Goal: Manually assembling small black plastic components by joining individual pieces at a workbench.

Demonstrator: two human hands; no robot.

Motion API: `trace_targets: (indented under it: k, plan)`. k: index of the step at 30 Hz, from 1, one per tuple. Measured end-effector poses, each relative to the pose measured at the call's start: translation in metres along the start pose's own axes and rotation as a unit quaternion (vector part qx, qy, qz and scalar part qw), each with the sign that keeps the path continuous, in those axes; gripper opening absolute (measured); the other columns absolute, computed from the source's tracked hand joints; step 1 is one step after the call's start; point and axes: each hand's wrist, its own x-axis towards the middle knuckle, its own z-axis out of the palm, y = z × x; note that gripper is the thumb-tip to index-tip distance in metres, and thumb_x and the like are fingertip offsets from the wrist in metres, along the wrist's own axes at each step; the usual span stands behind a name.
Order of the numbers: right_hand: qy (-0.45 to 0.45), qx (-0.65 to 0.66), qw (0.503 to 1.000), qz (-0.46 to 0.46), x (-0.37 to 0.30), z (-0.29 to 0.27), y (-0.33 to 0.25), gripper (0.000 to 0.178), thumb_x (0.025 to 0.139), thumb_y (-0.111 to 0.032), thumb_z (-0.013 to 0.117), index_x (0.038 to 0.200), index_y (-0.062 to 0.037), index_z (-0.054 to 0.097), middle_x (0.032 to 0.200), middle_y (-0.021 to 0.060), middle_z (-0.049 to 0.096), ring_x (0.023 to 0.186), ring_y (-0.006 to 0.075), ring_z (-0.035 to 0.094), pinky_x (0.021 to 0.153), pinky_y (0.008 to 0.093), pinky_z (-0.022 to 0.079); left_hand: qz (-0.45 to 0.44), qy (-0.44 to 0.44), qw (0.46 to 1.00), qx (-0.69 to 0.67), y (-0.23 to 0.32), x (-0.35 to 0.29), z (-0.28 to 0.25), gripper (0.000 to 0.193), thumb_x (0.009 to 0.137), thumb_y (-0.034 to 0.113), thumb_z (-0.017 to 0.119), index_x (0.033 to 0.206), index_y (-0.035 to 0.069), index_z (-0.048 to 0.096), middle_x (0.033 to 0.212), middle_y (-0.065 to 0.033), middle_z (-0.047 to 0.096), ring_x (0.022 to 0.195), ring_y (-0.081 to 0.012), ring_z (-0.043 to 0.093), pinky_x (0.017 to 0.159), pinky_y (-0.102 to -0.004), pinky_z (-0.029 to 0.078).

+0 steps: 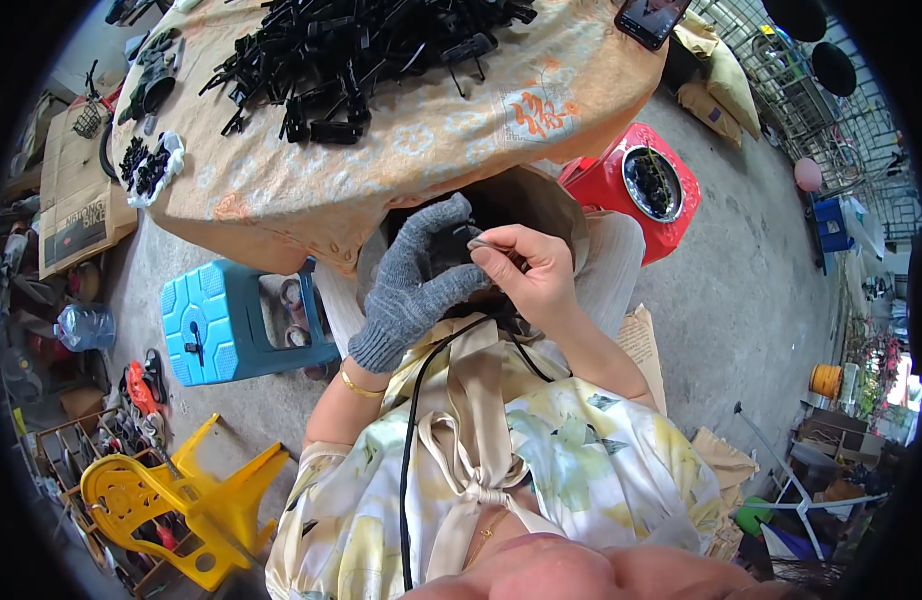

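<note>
My left hand [416,285], in a grey knitted glove, curls its fingers and thumb around a small black plastic part [463,243]. The part is hard to make out against the dark opening of a bag or bin [556,205] between my knees. My bare right hand [531,270] is close beside it, with thumb and index finger pinched together at the part's right end. Whatever lies between those fingertips is too small to name. On the table beyond is a large heap of black plastic parts [331,60].
A patterned cloth covers the table [401,150]; small black pieces [146,168] lie in a white bag at its left edge. A phone [649,18] rests at the far right. Around me stand a blue stool [206,320], a yellow chair [191,500] and a red container [646,190].
</note>
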Motion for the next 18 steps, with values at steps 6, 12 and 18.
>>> trace_targets:
  k: [6, 12, 18]
  plan:
    - [-0.029, -0.014, 0.997, 0.068, -0.003, -0.006, 0.0, 0.015, 0.089, -0.009, 0.052, 0.098, 0.0013, 0.059, 0.071, -0.001, 0.056, 0.06, 0.0031, 0.049, 0.054, 0.0172, 0.04, -0.035, 0.019, 0.999, 0.032, 0.003, 0.004, 0.0, 0.055, 0.077, 0.001, 0.066, 0.126, 0.003, 0.041, 0.116, -0.0096, 0.052, 0.103, -0.0152, 0.051, 0.089, -0.0288, 0.045]
    - [-0.085, -0.022, 0.989, 0.12, 0.0, -0.008, -0.012, 0.014, 0.088, -0.009, 0.054, 0.092, 0.0026, 0.06, 0.069, 0.0003, 0.057, 0.058, 0.0038, 0.05, 0.052, 0.0182, 0.041, 0.003, -0.005, 1.0, -0.022, -0.003, 0.0, -0.006, 0.046, 0.077, 0.0, 0.064, 0.12, 0.002, 0.045, 0.112, -0.0089, 0.054, 0.101, -0.0159, 0.053, 0.089, -0.0288, 0.045]
    - [-0.103, -0.008, 0.986, 0.129, 0.0, -0.009, -0.011, 0.014, 0.088, -0.009, 0.054, 0.089, 0.0031, 0.061, 0.064, 0.001, 0.057, 0.055, 0.0045, 0.05, 0.05, 0.0192, 0.042, -0.038, 0.018, 0.998, 0.05, 0.004, 0.0, -0.008, 0.041, 0.074, -0.001, 0.067, 0.111, 0.002, 0.05, 0.108, -0.0078, 0.056, 0.098, -0.0145, 0.055, 0.085, -0.028, 0.048]
